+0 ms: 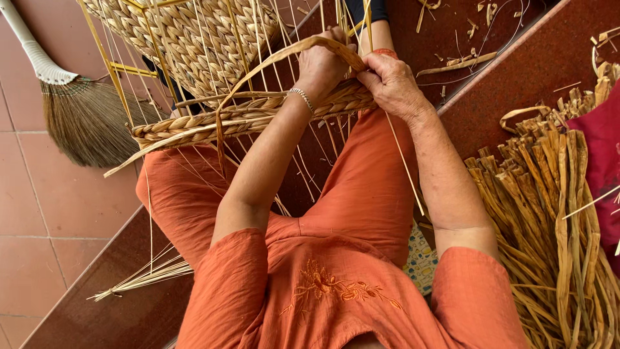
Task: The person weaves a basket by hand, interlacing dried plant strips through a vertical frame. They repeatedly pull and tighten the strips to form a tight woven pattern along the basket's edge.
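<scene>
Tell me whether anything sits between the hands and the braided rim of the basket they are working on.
Nothing visible does. The left hand and the right hand already grip the braided rim and the flat strand looped over it. Only thin upright stakes rise around them, beside the fingers, not blocking them.

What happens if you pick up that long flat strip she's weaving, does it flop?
Probably floppy: the flat strip arches in a soft loop over the left hand. Likely light, since it looks thin and dry. It may crease rather than snap, bending sharply beside the right hand.
</scene>
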